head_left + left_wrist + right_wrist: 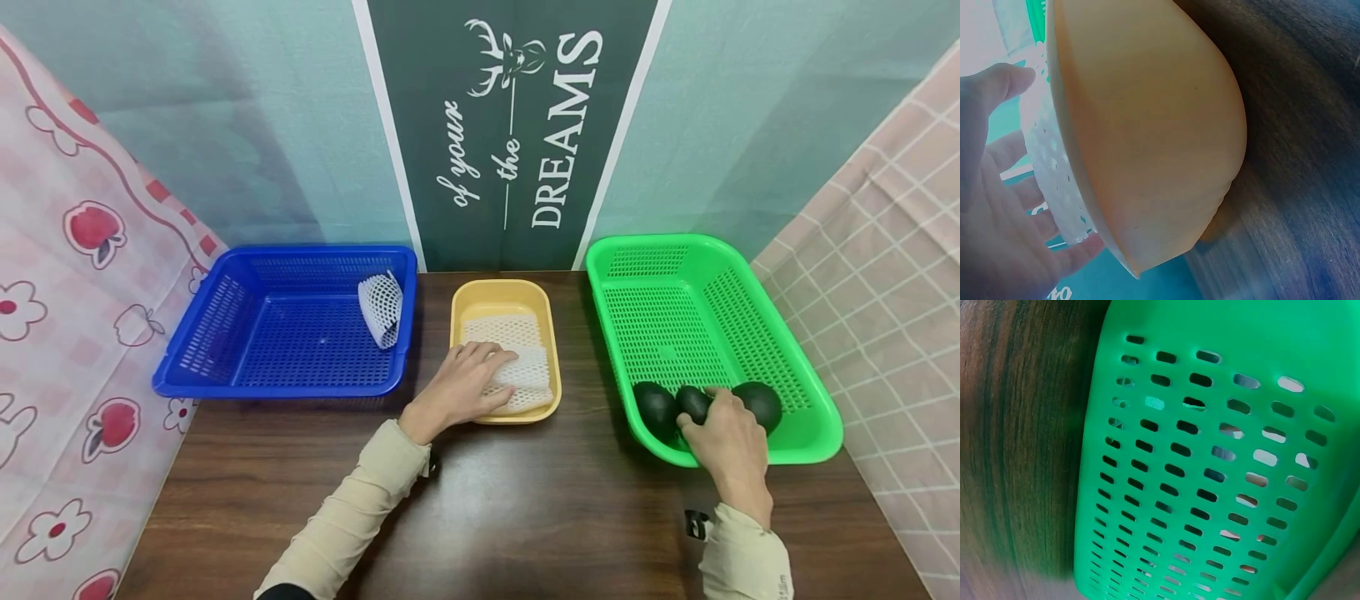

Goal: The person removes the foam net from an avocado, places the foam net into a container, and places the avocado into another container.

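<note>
My left hand (471,385) rests over the white foam nets (521,367) in the small yellow tray (557,367). In the left wrist view its thumb and fingers are spread, fingertips at the edge of a foam net (1063,181). At the near end of the green basket (660,312), my right hand (729,442) has its thumb and fingers around a dark avocado (692,402). Beside it lie another dark avocado (655,411) on the left and one (761,406) on the right, partly behind the fingers. The basket's wall hides the right hand in the right wrist view.
A blue basket (285,390) stands at the left, with a white foam net (381,308) around something dark against its right wall. All three containers are on a brown wooden table (525,508). Printed cloths (300,125) hang behind and at both sides.
</note>
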Tool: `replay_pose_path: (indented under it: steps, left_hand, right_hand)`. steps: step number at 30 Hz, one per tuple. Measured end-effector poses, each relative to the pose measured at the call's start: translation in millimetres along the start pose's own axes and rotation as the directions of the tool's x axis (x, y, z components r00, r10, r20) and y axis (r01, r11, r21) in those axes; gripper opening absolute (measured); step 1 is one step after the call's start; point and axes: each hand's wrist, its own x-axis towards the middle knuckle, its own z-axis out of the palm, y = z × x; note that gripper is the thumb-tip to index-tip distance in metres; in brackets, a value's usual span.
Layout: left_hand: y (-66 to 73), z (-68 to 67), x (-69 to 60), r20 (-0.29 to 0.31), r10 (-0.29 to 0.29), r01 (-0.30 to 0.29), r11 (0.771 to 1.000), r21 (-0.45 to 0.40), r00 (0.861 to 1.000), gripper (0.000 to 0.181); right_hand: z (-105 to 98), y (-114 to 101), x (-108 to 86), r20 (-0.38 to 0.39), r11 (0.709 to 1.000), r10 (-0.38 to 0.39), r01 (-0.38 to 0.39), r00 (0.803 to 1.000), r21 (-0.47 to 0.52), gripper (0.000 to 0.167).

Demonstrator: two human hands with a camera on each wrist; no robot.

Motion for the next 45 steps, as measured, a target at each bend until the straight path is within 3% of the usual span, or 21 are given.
replay_pose_path:
  steps: [14,21,26,32,39,45]
  left_hand:
    - [-2.2,-8.5,-5.0,-0.014,-0.007,0.007,1.000,-0.004,1.000,0.047]
    - [-7.3,-10.4,-8.4,-0.042,-0.007,0.008,1.000,0.015,0.999,0.047]
    - [-9.1,-13.9,-11.0,-0.050,-0.017,0.018,1.000,0.013,0.999,0.047]
    - [-11.4,-18.8,-13.2,-0.076,-0.025,0.026,0.999,0.020,0.997,0.045]
    - [-13.8,-23.6,-15.0,-0.095,-0.026,0.027,1.000,0.011,0.995,0.043]
    - [-16.4,-26.9,-16.2,-0.083,-0.058,0.056,0.998,-0.020,0.995,0.043]
  right_hand:
    - [2.6,1.6,-0.3,-0.014,0.999,0.031,-0.031,0.999,0.033,0.063]
    - [3.6,-1.2,-3.9,-0.110,0.998,0.026,-0.019,0.994,0.068,0.061]
    - [4.6,-3.1,-5.8,-0.189,0.997,0.011,0.004,0.982,0.075,0.059]
    - [4.4,-9.4,-4.3,-0.321,0.998,-0.041,0.055,0.946,0.036,0.053]
    - [11.1,-26.9,-8.5,-0.315,0.989,-0.081,0.115,0.946,0.092,0.055]
    - [18.6,-37.8,-10.1,-0.344,0.981,-0.131,0.171,0.930,0.090,0.054]
